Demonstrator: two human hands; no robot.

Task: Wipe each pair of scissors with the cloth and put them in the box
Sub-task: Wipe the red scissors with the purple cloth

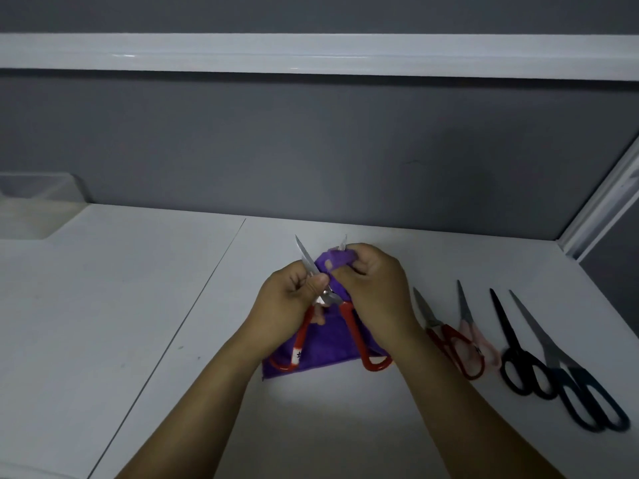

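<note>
My left hand (294,299) and right hand (378,283) were bare. My left forearm (207,402) and right forearm (460,409) were uncovered too, right down to the lower edge. Dim light hid finer detail.

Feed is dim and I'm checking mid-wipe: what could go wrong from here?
1. The red scissors are spread open, and the left hand grips one bare blade; a slip could cut that hand.
2. The right hand pinches the cloth over the other blade, whose tip pokes out; the edge might bite through.
3. The box sits far to the left; carrying the scissors there open could snag or jab.
</note>
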